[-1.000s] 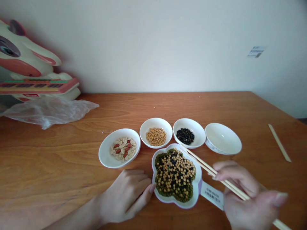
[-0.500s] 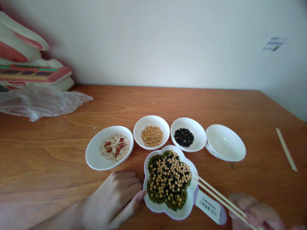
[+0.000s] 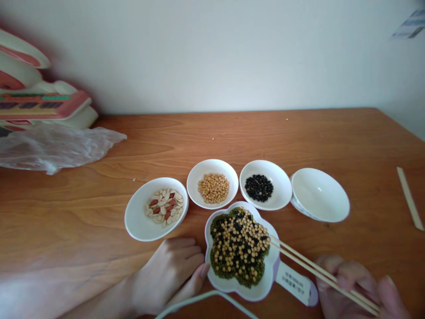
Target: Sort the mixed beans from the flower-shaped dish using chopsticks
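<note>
Chopsticks have shifted from the rim near the black-bean bowl a second ago to the R edge of the bean mix, and a thin pale cord, cut off below, has come into view. R hand, partly out of frame at btm., pinches both sticks btwn. thumb & fingers, tips narrowly apart; whether they hold a bean is too small to tell. L hand, knuckles up, fingers together, sets its thumb at the L rim of the flower-shaped dish; fingertips are hidden, so grip can't be told. Dish sits front-ctr. btwn. the hands, its handle label blurred. Toy keyboard is cropped at L, wall notice at R. Smooth white bowls incl. flat pale peanuts & round tan beans; crumpled clear plastic lies on grained wood tabletop.
</note>
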Motion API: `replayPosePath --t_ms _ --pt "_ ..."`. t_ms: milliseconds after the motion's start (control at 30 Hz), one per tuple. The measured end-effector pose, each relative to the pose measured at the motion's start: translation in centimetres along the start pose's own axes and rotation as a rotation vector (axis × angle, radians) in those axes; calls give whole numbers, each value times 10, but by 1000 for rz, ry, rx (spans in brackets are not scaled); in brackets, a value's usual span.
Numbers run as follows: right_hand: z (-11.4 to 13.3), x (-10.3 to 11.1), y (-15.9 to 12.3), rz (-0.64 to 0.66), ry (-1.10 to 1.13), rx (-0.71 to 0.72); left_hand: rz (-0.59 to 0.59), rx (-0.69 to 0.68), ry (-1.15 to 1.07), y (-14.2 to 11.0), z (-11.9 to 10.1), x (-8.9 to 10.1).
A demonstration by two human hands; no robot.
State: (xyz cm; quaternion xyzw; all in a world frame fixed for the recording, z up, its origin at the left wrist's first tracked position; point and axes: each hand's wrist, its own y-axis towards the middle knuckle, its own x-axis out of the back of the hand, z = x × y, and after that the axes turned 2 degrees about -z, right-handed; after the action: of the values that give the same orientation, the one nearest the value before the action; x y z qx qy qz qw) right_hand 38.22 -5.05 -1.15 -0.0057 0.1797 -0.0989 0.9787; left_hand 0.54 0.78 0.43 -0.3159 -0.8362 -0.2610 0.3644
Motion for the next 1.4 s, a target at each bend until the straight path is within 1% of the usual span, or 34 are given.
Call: replayPosePath --t_ms 33,100,200,300,467,633,967,1200,1400 --pt "3 -6 2 -18 -17 33 1 7 1 0 0 0" --pt "6 -16 6 -56 -48 55 12 9 6 0 1 0" --pt "7 -24 6 -103 -74 68 15 17 12 -2 0 1" --pt "4 -25 3 -158 -80 76 3 -6 45 -4 -1 3" --pt "-1 -22 1 -230 -78 71 31 -2 84 -7 -4 8" --pt "-4 -23 0 -240 -67 52 27 1 124 -7 -9 11" --pt "-2 -30 -1 -219 -80 67 -15 -22 173 -13 -10 10" --pt "-4 -32 -2 -210 -90 108 -43 -15 148 -13 -12 7" --pt "-3 -34 -5 -172 -113 147 -37 -8 105 -12 -8 4"
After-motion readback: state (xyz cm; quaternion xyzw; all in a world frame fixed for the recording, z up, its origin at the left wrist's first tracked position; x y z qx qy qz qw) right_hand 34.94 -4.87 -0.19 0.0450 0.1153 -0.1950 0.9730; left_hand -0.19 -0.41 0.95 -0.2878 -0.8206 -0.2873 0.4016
